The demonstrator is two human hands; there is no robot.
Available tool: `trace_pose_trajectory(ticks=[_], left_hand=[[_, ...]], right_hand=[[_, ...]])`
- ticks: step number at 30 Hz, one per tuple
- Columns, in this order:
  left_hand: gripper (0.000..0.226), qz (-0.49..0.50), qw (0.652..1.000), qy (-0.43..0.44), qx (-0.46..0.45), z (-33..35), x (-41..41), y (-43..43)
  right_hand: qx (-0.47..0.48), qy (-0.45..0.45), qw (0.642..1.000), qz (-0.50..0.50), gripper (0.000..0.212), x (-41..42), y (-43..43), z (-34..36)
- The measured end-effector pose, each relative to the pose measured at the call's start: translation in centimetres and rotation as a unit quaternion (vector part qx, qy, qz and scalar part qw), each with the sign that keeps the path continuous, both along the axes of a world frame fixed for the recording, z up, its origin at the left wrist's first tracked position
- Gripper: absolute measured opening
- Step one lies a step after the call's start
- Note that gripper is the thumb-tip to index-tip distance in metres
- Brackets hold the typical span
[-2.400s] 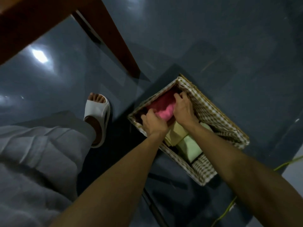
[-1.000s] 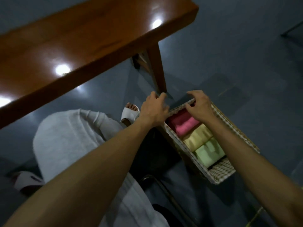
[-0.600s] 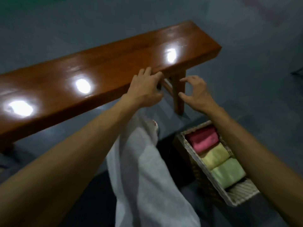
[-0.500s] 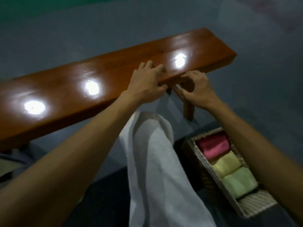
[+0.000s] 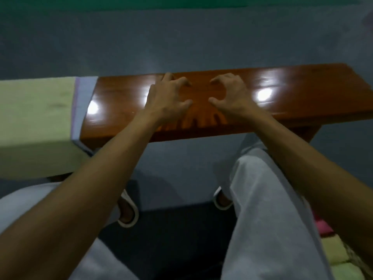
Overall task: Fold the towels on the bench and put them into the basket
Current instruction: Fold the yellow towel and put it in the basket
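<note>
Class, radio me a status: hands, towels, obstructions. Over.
Left hand, right hand empty, half curled, above bench. Green towel spread at bench's left end. Path to it clear.

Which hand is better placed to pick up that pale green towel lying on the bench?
Left. The left hand hovers over the bench on the side where the green towel lies. The right hand is farther from it, on the basket side.

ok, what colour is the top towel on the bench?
Pale green: the flat fabric towel at the left end of the brown wooden bench. Head view.
</note>
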State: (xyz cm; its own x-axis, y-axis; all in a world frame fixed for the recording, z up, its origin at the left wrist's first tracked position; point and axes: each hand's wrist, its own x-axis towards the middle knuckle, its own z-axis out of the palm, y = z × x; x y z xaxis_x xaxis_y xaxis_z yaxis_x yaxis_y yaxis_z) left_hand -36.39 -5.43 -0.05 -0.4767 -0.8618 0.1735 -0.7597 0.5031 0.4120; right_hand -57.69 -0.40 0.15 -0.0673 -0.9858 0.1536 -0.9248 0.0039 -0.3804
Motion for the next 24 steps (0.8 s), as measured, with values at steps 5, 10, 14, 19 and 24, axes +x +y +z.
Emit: trace_pose_trajectory(ticks=[5,10,14,19,24], left_hand=[[0.051,0.069,0.997,0.027,0.016,-1.8,8.6,-1.4],[0.056,0.125,0.992,0.001,0.000,-2.5,16.4,-2.3],[0.054,0.182,0.983,-0.013,-0.013,-3.4,22.5,-2.7],[0.053,0.277,0.960,0.035,-0.001,-4.1,30.7,-3.1],[0.045,0.361,0.931,0.048,-0.009,-4.4,36.4,-2.9]], right_hand=[[0.004,-0.006,0.999,0.045,0.052,7.2,-2.7,-1.2],[0.016,-0.021,0.995,0.095,0.052,13.3,-4.8,-2.2],[0.007,-0.038,0.991,0.124,0.048,17.8,-6.6,-2.8],[0.008,-0.026,0.983,0.183,0.048,24.1,-8.4,-3.0],[-0.009,-0.006,0.969,0.248,0.048,29.9,-9.8,-3.0]])
